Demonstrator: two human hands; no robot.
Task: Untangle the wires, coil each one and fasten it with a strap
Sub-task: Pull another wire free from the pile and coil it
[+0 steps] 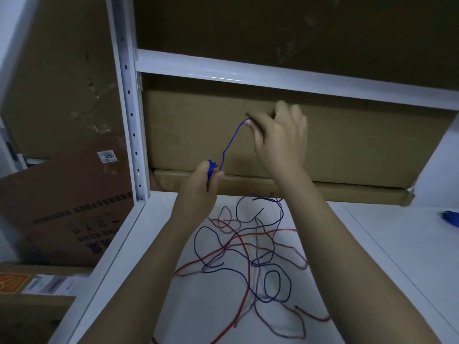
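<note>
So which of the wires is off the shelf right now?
The bright blue wire, strung between the two hands; the red, grey and dark blue ones lie tangled on the shelf.

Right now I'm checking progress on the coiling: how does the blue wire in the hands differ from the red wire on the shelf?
The blue wire is lifted, bunched in the left hand and its end pinched by the right hand; the red wire lies on the white shelf. The blue wire runs free between the hands; the red wire is crossed by other wires. Both are thin and unstrapped.
</note>
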